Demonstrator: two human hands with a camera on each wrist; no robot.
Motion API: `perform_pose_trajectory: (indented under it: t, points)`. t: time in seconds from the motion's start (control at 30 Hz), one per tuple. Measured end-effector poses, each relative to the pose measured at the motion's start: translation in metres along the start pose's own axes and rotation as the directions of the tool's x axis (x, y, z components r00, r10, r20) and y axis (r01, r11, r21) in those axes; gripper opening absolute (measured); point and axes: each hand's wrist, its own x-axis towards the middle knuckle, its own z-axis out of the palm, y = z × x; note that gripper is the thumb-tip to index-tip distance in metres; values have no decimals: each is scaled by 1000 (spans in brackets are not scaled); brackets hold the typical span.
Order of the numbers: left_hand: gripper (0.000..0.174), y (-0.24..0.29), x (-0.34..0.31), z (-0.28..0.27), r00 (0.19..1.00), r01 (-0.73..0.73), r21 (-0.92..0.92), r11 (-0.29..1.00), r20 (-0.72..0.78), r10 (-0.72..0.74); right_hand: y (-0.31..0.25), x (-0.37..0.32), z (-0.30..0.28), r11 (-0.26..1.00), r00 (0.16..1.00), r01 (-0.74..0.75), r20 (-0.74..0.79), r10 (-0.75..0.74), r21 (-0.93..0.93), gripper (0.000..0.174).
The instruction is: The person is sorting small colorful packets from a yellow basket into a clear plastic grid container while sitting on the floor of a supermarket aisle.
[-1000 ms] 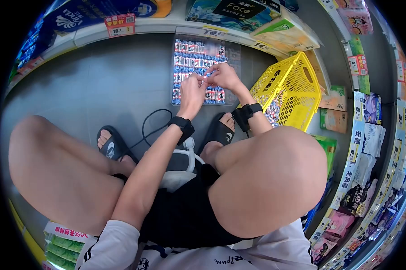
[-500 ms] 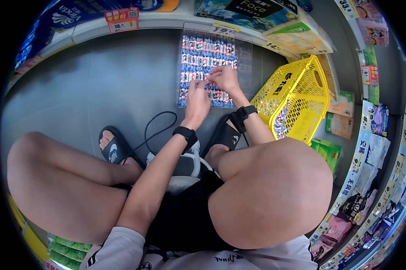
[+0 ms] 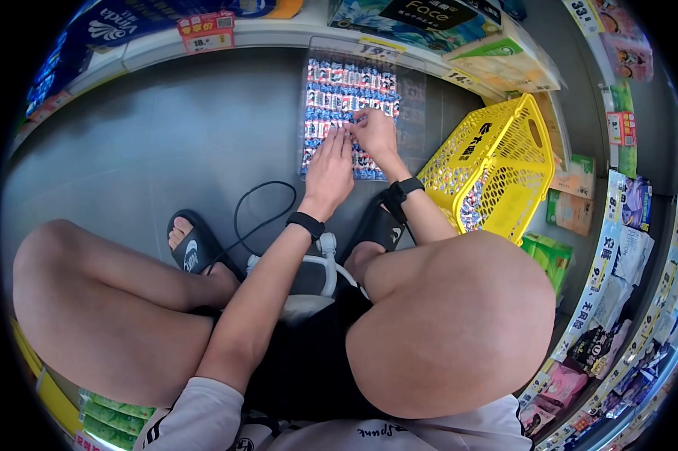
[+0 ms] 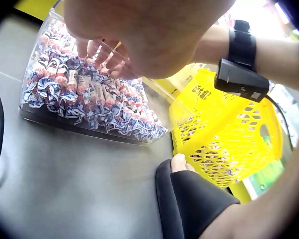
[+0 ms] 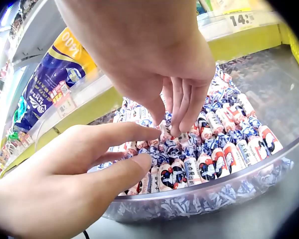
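A clear plastic box on the floor holds rows of wrapped candies in white, red and blue paper with twisted ends. My left hand reaches over the near rows, its fingers fairly straight and their tips on the candies. In the right wrist view, the left hand comes in from the left, index finger and thumb spread apart. From above, my right hand points its fingers down, thumb and fingertips pinching a wrapped candy in the middle rows. In the left wrist view the hand covers part of the box.
A yellow perforated basket with more candies inside leans right of the box. Shelves with tissue packs stand behind; packaged goods line the right side. A black cable curls on the floor near my sandals.
My left hand's fingers went from bent to straighter and flatter over the candies. The right hand stays at the same rows. The head view shifted, moving the box slightly right in it.
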Motion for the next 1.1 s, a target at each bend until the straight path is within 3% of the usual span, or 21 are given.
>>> perform_pose_trajectory:
  t: [0.17, 0.37, 0.97, 1.1]
  points:
    - [54, -2, -1, 4, 999, -27, 56, 998, -30, 29, 7, -3, 5, 997, 998, 59, -3, -60, -56, 19]
    - [52, -1, 0, 2, 998, -43, 44, 998, -42, 45, 10, -3, 10, 991, 1000, 11, 28, -15, 131, 15]
    - [55, 0, -1, 3, 998, -52, 55, 997, -30, 54, 17, 0, 19, 994, 999, 44, -4, -44, 101, 11]
    - [56, 0, -1, 2, 999, -41, 47, 998, -30, 42, 11, -3, 15, 997, 997, 73, -38, -72, 21, 14]
